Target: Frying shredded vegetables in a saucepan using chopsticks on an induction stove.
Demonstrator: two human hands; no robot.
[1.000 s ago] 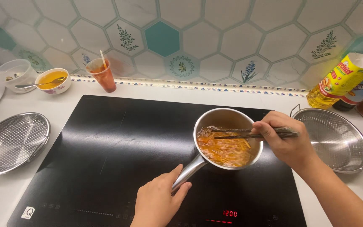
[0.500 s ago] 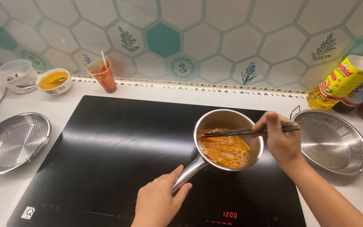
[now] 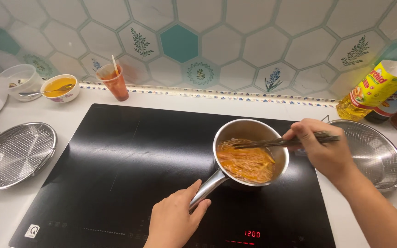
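The white surface (image 3: pixel 5 216) is carrying everything here, and the black induction cooktop (image 3: pixel 116 174) is filling the middle of it, its red display glowing at the front edge. Sitting on the cooktop's right half is the steel saucepan (image 3: pixel 250 131), holding orange noodles (image 3: pixel 246 163) in sauce. The left hand (image 3: pixel 173 220) is wrapping its fingers around the saucepan's handle (image 3: pixel 207 188), gripping it from the near side. The right hand (image 3: pixel 325 151) is pinching 2 dark chopsticks (image 3: pixel 263 143), their tips dipping into the noodles over the pan's rim. Just beside that hand, a steel strainer (image 3: pixel 373 156) is resting on the surface; a 2nd mesh strainer (image 3: pixel 14 154) is lying well apart at the far left. Behind, along the tiled wall, a yellow oil bottle (image 3: pixel 373 89) is standing at right, an orange cup (image 3: pixel 114 82) with a stick in it, then a small bowl of yellow sauce (image 3: pixel 59 87) with a spoon.
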